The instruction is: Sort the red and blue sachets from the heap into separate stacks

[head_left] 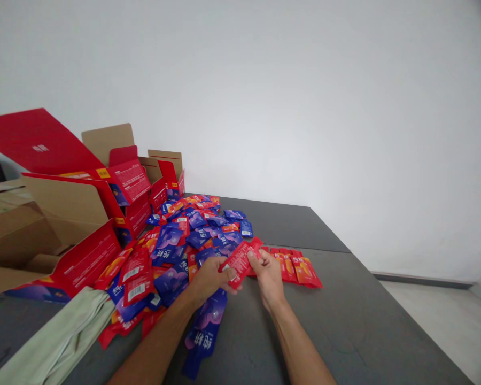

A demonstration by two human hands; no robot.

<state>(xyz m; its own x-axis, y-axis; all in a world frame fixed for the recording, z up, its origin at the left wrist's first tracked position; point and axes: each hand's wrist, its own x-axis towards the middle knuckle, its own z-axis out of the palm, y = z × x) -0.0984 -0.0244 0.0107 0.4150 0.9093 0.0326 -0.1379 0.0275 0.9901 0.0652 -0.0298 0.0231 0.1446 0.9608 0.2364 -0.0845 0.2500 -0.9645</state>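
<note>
Red, flat, glossy packet with white print, held over the dark grey desk, well in from its right edge. Left hand grips its lower-left end; right hand pinches the opposite end, thumb on top. Overlapping row of red-and-orange flat packets lies between right hand and the desk's right edge. Heap of mixed blue-purple and red packets runs from the far edge down the left part. Open red cardboard boxes stand along the left side, folded pale-green cloth nearer.
</note>
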